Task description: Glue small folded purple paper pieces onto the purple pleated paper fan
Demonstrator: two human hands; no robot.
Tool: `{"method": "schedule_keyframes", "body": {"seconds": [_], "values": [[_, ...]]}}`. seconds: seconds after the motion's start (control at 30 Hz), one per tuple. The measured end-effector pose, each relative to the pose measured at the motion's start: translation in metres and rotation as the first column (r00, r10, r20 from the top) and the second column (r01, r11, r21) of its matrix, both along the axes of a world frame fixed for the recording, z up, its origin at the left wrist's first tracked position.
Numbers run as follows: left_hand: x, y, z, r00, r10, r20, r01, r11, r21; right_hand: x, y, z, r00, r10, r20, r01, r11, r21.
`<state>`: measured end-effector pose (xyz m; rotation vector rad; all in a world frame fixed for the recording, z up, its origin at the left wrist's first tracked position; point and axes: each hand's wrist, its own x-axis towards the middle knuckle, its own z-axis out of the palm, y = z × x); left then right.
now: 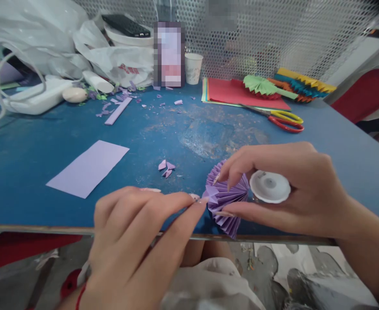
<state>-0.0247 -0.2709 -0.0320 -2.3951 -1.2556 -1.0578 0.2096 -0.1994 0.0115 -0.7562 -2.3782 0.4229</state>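
Observation:
My left hand pinches a small light-purple paper piece between thumb and forefinger at the left edge of a pleated purple paper fan. The fan spreads near the table's front edge. Over it, my right hand curls with thumb and forefinger apart. A white bottle-like thing sits in that hand, its round end facing me; the rest is hidden. Some small folded purple paper bits lie beyond my left hand. A flat light-purple paper sheet rests to the left.
Scissors lie at the right beside stacked coloured paper and a green pleated paper fan. A paper cup and a propped phone stand at the back. Purple scraps surround a paper strip.

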Motion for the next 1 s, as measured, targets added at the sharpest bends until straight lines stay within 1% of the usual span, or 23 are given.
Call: {"method": "schedule_keyframes", "body": {"seconds": [0.1, 0.27, 0.4, 0.53, 0.6, 0.7, 0.77, 0.9, 1.0], "values": [[0.008, -0.001, -0.002, 0.998, 0.045, 0.039, -0.045, 0.999, 0.016, -0.001, 0.000, 0.000, 0.999, -0.038, 0.009, 0.038, 0.999, 0.027], [0.015, 0.004, -0.005, 1.000, 0.026, 0.015, -0.027, 0.998, 0.065, -0.002, -0.001, 0.001, 0.996, -0.090, 0.016, 0.089, 0.993, 0.073], [0.009, 0.009, -0.006, 1.000, -0.010, -0.028, 0.013, 0.996, 0.094, -0.001, -0.002, 0.000, 0.994, -0.108, 0.014, 0.107, 0.993, 0.058], [-0.001, 0.010, -0.006, 0.992, -0.068, -0.104, 0.071, 0.997, 0.028, -0.001, -0.003, 0.000, 0.993, -0.109, 0.034, 0.106, 0.992, 0.071], [-0.001, 0.011, -0.008, 0.995, -0.076, -0.071, 0.078, 0.997, 0.015, -0.001, -0.002, 0.000, 0.994, -0.104, 0.045, 0.100, 0.992, 0.079], [0.003, 0.012, -0.009, 0.998, -0.035, 0.049, 0.034, 0.999, 0.021, -0.003, -0.001, 0.001, 0.992, -0.114, 0.048, 0.109, 0.990, 0.087], [0.006, 0.013, -0.009, 0.995, -0.020, 0.094, 0.019, 1.000, 0.012, -0.003, 0.000, 0.001, 0.993, -0.111, 0.039, 0.107, 0.990, 0.093], [0.008, 0.011, -0.007, 0.995, -0.013, 0.101, 0.014, 1.000, -0.014, -0.003, 0.000, 0.001, 0.993, -0.108, 0.040, 0.103, 0.989, 0.103], [0.008, 0.010, -0.007, 0.993, -0.004, 0.115, 0.011, 0.998, -0.064, -0.001, 0.000, 0.002, 0.994, -0.099, 0.050, 0.095, 0.991, 0.093]]}}
